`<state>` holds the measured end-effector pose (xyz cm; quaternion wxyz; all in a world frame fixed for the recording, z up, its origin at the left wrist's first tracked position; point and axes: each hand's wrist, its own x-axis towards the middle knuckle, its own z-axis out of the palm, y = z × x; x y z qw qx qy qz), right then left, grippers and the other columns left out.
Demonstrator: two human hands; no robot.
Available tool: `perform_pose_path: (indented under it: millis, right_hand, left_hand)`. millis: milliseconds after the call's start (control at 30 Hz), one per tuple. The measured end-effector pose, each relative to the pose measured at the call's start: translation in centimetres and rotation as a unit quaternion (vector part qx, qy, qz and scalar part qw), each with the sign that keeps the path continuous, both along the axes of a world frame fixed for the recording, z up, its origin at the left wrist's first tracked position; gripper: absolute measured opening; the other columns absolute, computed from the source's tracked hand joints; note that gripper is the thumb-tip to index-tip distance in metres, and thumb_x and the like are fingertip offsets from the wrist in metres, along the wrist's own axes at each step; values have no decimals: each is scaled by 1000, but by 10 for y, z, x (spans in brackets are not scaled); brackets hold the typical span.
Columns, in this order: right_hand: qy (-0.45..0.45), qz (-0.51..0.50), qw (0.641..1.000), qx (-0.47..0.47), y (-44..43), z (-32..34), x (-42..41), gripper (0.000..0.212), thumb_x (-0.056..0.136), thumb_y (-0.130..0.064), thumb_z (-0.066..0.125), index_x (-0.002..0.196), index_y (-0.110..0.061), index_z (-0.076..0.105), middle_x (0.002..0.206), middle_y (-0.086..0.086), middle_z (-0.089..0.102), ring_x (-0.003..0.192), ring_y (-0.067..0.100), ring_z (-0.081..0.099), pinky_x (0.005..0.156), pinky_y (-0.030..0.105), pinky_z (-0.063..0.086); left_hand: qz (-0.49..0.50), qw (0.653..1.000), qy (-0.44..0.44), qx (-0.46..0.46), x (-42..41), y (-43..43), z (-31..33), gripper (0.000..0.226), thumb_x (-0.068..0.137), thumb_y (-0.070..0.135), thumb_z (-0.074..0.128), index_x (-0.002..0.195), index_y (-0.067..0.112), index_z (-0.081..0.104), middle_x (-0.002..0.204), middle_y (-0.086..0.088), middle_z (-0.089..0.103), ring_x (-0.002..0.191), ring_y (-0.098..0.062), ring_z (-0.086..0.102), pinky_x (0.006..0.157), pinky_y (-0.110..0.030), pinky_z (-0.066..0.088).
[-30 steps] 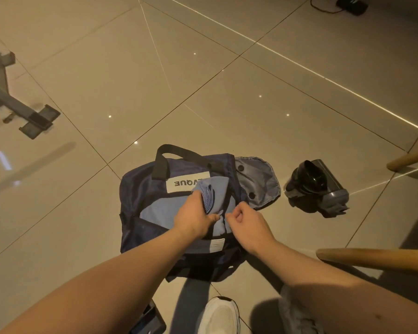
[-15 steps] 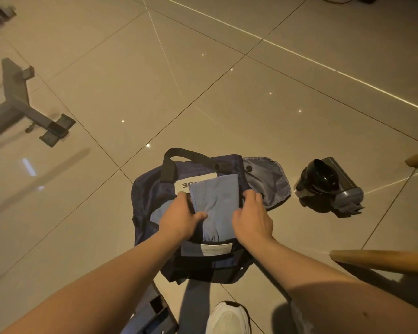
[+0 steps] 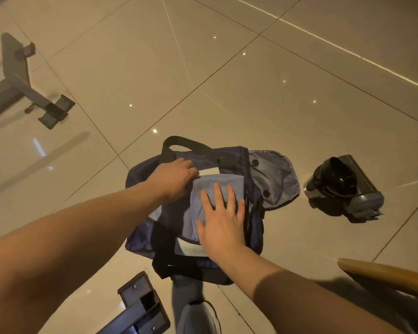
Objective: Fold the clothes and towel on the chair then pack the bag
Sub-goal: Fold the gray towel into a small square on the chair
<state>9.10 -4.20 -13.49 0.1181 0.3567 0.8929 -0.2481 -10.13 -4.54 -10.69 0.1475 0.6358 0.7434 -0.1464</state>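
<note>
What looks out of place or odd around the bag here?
A black object lies tipped on its side on the floor, right of the bag and apart from it; no spill shows. The bag's grey flap lies open.

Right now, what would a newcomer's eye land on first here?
The navy bag lies on the tiled floor at centre, with a folded light-blue cloth at its opening. The right hand presses flat on that cloth, while the left hand curls over the bag's far rim. To the right, apart from the bag, a black and grey device lies on the floor.
</note>
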Motion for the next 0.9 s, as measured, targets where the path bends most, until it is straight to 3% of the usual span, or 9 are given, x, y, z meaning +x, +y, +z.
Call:
perform_pose_path:
  millis: [67, 200, 367, 533, 667, 733, 800, 900]
  right_hand:
    - [-1, 15, 1000, -6, 2, 2, -3, 78, 102, -55, 39, 161, -31, -5, 168, 5, -19, 152, 37, -19, 121, 62, 0]
    - [-36, 56, 998, 13, -2, 3, -6, 79, 102, -57, 37, 161, -30, -8, 167, 7, -22, 152, 40, -19, 121, 63, 2]
    - [-90, 33, 995, 28, 8, -6, -12, 78, 103, -58, 29, 161, -24, -10, 167, 6, -22, 152, 37, -21, 120, 64, 3]
    - [-82, 78, 994, 8, -11, 10, -31, 66, 102, -52, 35, 159, -19, 22, 169, 12, -3, 152, 39, -19, 119, 66, -1]
    - [-27, 139, 990, 26, -8, 7, -20, 53, 103, -44, 38, 149, -18, 37, 160, 14, 28, 154, 38, -3, 122, 62, 1]
    - [-26, 124, 991, 41, -8, 4, -17, 54, 105, -45, 36, 153, -19, 31, 164, 13, 19, 154, 37, -6, 121, 61, 3]
    - [-49, 51, 997, 35, -2, -4, -18, 65, 105, -51, 34, 160, -23, 12, 169, 10, -1, 154, 36, -8, 121, 61, 6]
    - [-67, 1, 998, 8, 3, -12, -20, 75, 104, -57, 32, 160, -29, -10, 169, 6, -9, 153, 35, -8, 120, 63, 4]
  left_hand:
    - [6, 1000, -3, 30, -6, 2, 1, 32, 105, 39, 47, 127, 26, 65, 124, 1, 61, 114, -20, 55, 72, -33, 45]
    - [112, 977, -7, 183, -9, 7, 25, 29, 104, 34, 49, 120, 18, 69, 113, -1, 63, 102, -23, 60, 64, -32, 36]
    - [112, 960, -16, 255, 15, -21, 35, 25, 103, 35, 54, 111, 17, 69, 104, 0, 62, 94, -21, 58, 57, -29, 28]
    - [175, 943, -28, 281, 18, -7, 39, 27, 104, 38, 49, 106, 17, 66, 103, 2, 63, 94, -21, 59, 62, -33, 37]
    - [166, 931, -54, 320, 20, 1, 53, 28, 105, 39, 48, 105, 15, 63, 104, 2, 62, 90, -17, 57, 64, -31, 32]
    - [181, 927, -55, 324, 16, 1, 54, 28, 105, 39, 47, 104, 15, 61, 103, 2, 60, 88, -15, 53, 64, -31, 31]
    - [186, 933, -49, 303, 10, -3, 47, 27, 106, 38, 47, 106, 16, 62, 104, 1, 60, 91, -17, 54, 64, -32, 33]
    - [181, 946, -50, 265, 3, -21, 25, 27, 106, 36, 48, 109, 16, 64, 107, -2, 61, 98, -23, 57, 64, -34, 39]
